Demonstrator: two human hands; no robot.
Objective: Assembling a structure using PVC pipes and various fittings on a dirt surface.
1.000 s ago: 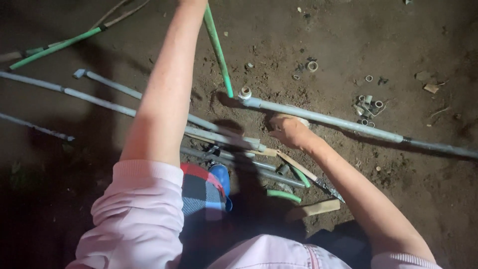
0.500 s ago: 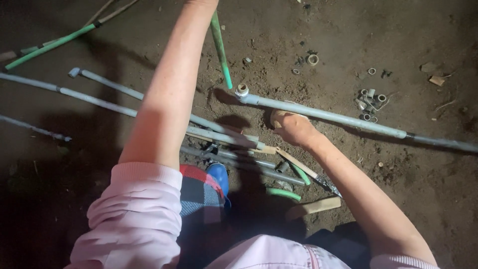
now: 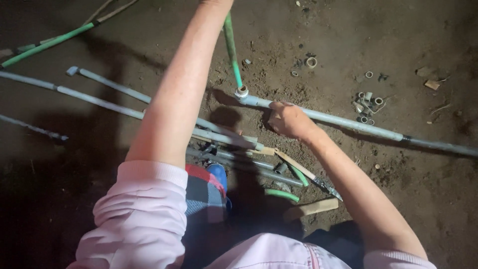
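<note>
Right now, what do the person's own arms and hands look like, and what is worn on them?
Both forearms are bare. The sleeves are light pink and pushed up above the elbows. The right hand has no glove, ring or watch showing. The left hand is out of frame at the top edge.

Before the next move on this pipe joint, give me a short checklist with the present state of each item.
1. Right hand gripping the grey pipe on the dirt floor: ok.
2. Left hand on the green pipe: cannot tell, the hand is cut off at the top edge.
3. Green pipe seated in the white elbow fitting: cannot tell how far in, though it meets the fitting.
4. Spare small fittings lying beside the grey pipe: ok.
5. Knife on the ground, apart from both hands: ok.
</note>
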